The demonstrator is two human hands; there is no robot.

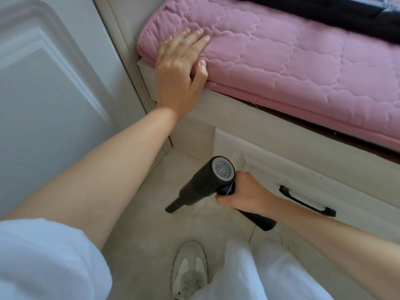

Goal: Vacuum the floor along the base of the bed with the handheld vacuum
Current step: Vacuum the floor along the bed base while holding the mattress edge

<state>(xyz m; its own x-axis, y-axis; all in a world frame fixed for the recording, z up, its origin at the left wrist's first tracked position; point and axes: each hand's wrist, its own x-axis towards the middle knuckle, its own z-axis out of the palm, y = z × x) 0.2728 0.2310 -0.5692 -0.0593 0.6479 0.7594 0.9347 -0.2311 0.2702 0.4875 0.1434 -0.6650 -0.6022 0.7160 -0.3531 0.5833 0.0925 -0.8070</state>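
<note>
A black handheld vacuum (203, 185) with a grey vented rear cap points down and to the left, its narrow nozzle close to the pale tiled floor (151, 224). My right hand (244, 193) grips its handle just in front of the white bed base (270, 144). My left hand (181, 70) rests flat, fingers straight, on the corner of the pink quilted mattress (292, 61) on top of the bed.
A white panelled door (54, 94) fills the left side, forming a tight corner with the bed. The bed base has a drawer with a black handle (307, 202). My white shoe (189, 271) and white trouser leg stand on the floor below the vacuum. Dark fabric (346, 16) lies on the mattress.
</note>
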